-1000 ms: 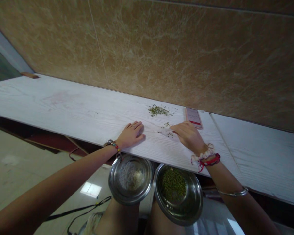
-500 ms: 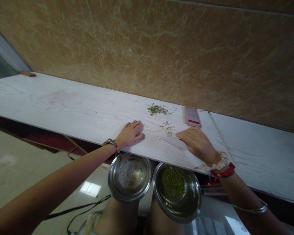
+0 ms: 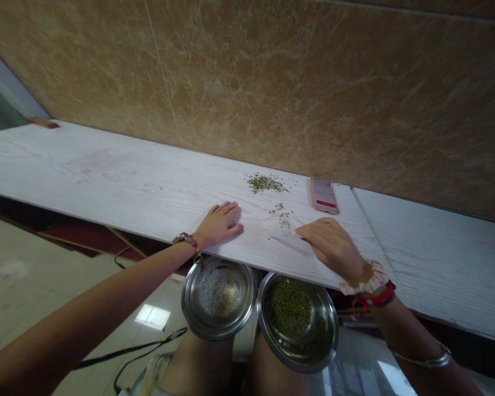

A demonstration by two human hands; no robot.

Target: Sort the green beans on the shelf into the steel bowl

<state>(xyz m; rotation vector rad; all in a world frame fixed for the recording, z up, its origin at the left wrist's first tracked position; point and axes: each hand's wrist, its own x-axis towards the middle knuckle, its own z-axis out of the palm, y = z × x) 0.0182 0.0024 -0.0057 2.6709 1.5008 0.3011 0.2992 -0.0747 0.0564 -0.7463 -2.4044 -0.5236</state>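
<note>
My left hand (image 3: 219, 223) lies flat on the white tabletop (image 3: 169, 192), fingers stretched and holding nothing. My right hand (image 3: 334, 247) is closed in a pinch over the board's front part. From its fingertips a thin, translucent whitish piece (image 3: 286, 235) reaches left; its exact kind is not clear. Just past that piece lies a small scatter of green beans (image 3: 281, 209). Farther back, nearer the wall, is a larger pile of green beans (image 3: 266, 183).
Two steel bowls rest on my lap: the left bowl (image 3: 188, 319) has white grains in it, the right bowl (image 3: 332, 335) green beans. A phone (image 3: 324, 197) in a pink case lies beyond my right hand. The brown marbled wall (image 3: 247, 88) bounds the tabletop's back.
My right hand has shifted very slightly, with the whitish piece still in its pinch. My left hand and the two groups of beans stay put.
</note>
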